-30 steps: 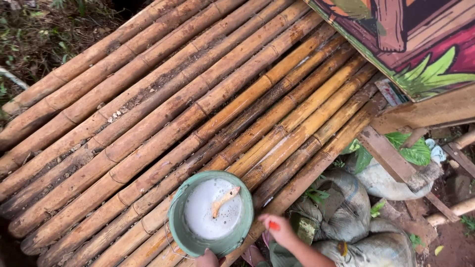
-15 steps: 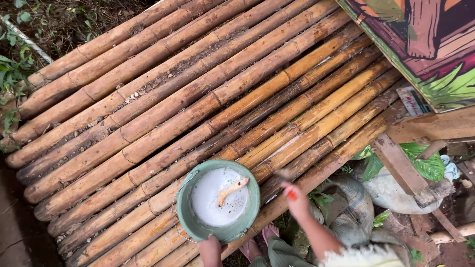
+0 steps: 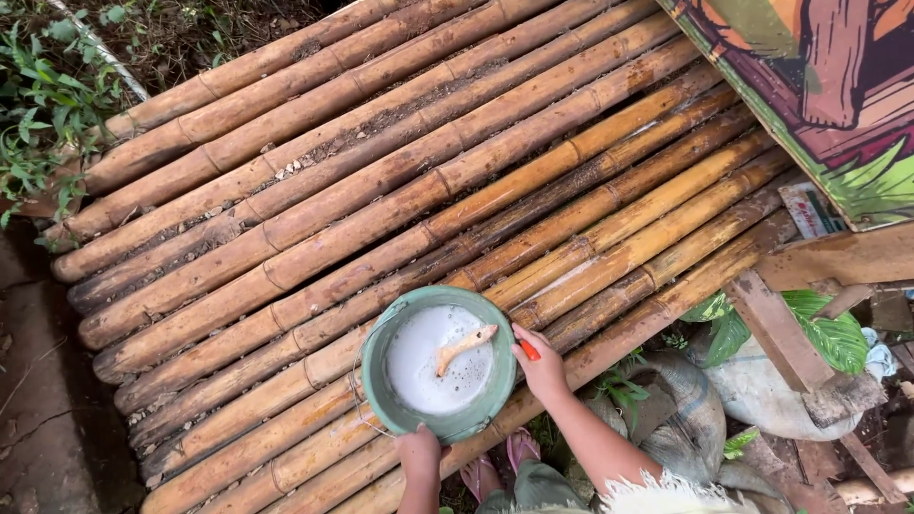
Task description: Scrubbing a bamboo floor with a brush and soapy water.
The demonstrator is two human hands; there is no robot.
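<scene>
A green bucket (image 3: pixel 439 365) is seen resting on the bamboo surface (image 3: pixel 381 190), toward its near edge, at about six o'clock in the view. It is filled with foamy white liquid (image 3: pixel 419 366), and a pale wooden stick (image 3: pixel 465 346) lies in it, slanted from the centre toward two o'clock.

The left hand (image 3: pixel 420 453) is placed on the rim at six o'clock, its grip closed over the edge, though how far the fingers wrap cannot be told. The right hand (image 3: pixel 541 362) is now laid against the rim at three o'clock, just beside the upper end of the stick; a small orange-red object (image 3: pixel 528 349) is pinched in its grip, too small to identify. A second ago this hand was held clear of the bucket, off toward four o'clock, so it has been brought in to the rim. The bucket has stayed at the same spot on the poles. With both hands on it, the bucket is judged to be steadied rather than lifted.

Beyond it, a painted board (image 3: pixel 819 86) is seen at one o'clock, green weeds (image 3: pixel 43 105) at ten o'clock, and grey sacks (image 3: pixel 762 381) with broad leaves at four o'clock. Pink sandals (image 3: pixel 505 462) show below the edge.
</scene>
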